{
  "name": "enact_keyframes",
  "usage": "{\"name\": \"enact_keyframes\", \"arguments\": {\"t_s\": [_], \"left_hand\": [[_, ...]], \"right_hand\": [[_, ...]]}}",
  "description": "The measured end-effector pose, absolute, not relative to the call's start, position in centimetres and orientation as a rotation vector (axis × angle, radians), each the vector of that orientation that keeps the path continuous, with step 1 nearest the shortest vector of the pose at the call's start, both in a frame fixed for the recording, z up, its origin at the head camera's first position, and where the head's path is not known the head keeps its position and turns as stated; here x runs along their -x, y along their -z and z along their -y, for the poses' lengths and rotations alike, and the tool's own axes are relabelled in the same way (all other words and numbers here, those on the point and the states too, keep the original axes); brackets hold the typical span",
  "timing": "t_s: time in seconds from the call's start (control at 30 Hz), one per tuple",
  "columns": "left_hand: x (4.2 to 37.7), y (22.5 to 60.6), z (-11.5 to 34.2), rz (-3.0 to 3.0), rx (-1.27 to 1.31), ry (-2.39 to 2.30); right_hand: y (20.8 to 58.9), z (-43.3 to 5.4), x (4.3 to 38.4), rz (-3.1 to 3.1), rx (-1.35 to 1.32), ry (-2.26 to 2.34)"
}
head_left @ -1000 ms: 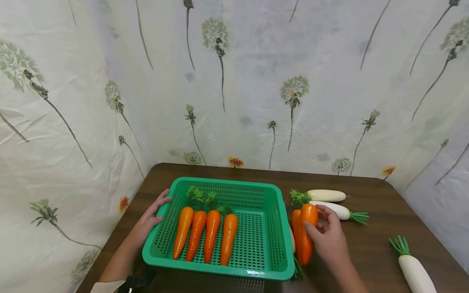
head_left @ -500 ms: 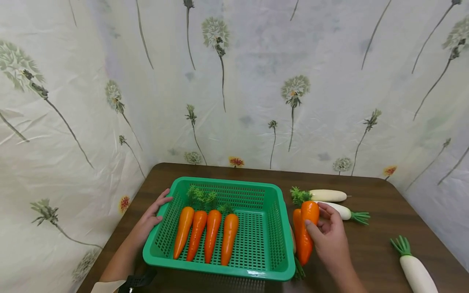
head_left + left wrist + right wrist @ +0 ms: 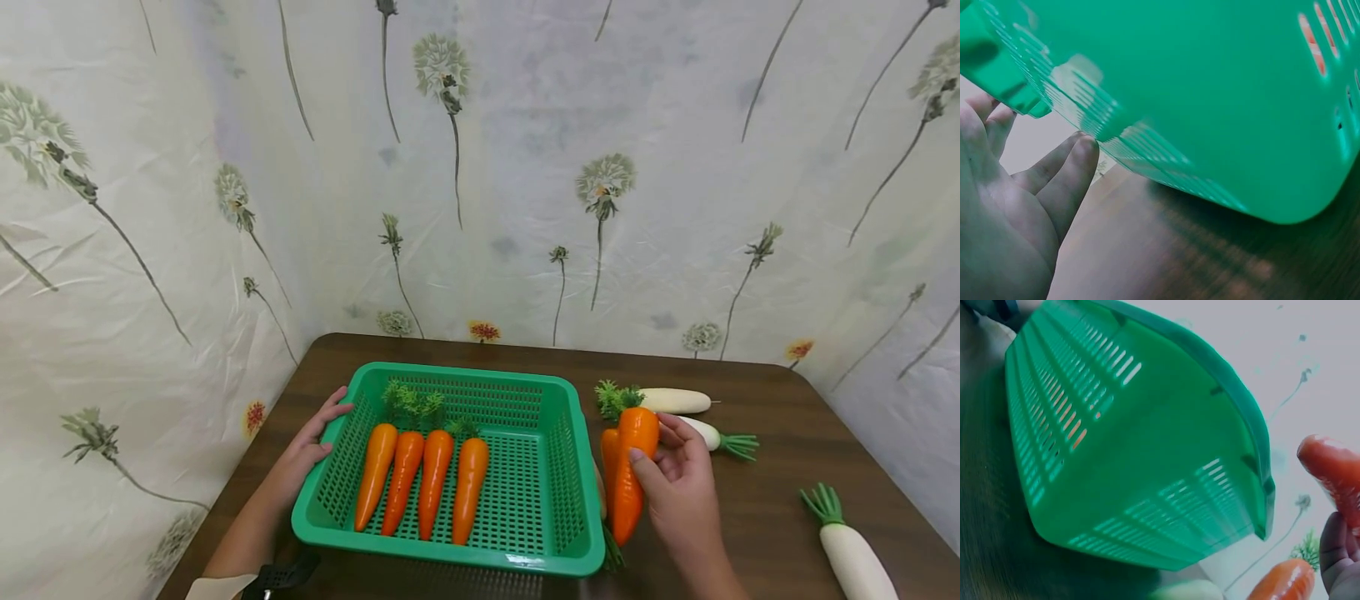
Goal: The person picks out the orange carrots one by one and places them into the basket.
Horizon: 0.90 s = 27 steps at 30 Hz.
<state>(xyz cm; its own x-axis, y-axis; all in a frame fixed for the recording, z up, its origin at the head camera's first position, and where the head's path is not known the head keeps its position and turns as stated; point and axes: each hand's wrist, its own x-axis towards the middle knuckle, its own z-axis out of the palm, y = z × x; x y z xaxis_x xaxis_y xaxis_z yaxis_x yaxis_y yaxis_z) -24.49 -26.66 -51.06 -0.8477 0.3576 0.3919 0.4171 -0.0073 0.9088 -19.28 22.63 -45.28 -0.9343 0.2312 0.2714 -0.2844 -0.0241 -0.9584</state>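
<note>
My left hand (image 3: pixel 307 442) holds the left rim of a green plastic basket (image 3: pixel 588 475); in the left wrist view some digits go over the rim and others touch the wall below. Several orange carrots (image 3: pixel 433 475) lie side by side in the basket, leafy tops toward the back. Just right of the basket, my right hand (image 3: pixel 686 492) pinches another carrot (image 3: pixel 633 475) between thumb and fingers, its narrow end pointing down. Behind it a further carrot (image 3: pixel 608 454) shows partly, and in the right wrist view this carrot (image 3: pixel 1285 582) appears below the held one.
White radishes lie on the dark wooden table (image 3: pixel 757 517): one radish (image 3: pixel 677 401) at the back, a second radish (image 3: pixel 699 432) partly covered by the right hand, and a third radish (image 3: pixel 858 562) far right. Green stems (image 3: pixel 612 550) poke out beside the basket's right wall. A floral curtain (image 3: pixel 510 167) hangs behind.
The right hand and its carrot have shifted slightly to the right, a little away from the carrot behind it. Left hand and basket have stayed in place.
</note>
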Motion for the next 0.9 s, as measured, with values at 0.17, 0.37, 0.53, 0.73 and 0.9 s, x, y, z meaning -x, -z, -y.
{"name": "enact_keyframes", "arguments": {"t_s": [0.17,0.37,0.53,0.73,0.9], "left_hand": [[24.4,51.0,26.6,2.18,0.853,2.035],[24.4,51.0,26.5,2.172,0.859,2.048],[24.6,51.0,26.6,2.174,0.86,2.056],[24.6,51.0,26.5,2.182,0.843,2.044],[24.4,50.9,26.5,2.175,0.857,2.038]], "right_hand": [[44.6,-22.1,18.8,1.877,0.001,-2.032],[43.7,-21.6,18.5,1.808,0.009,-2.035],[43.2,-21.3,18.3,1.754,-0.012,-2.066],[42.2,-20.9,18.2,1.778,-0.047,-2.085],[41.7,-20.7,18.4,1.874,-0.056,-2.052]]}}
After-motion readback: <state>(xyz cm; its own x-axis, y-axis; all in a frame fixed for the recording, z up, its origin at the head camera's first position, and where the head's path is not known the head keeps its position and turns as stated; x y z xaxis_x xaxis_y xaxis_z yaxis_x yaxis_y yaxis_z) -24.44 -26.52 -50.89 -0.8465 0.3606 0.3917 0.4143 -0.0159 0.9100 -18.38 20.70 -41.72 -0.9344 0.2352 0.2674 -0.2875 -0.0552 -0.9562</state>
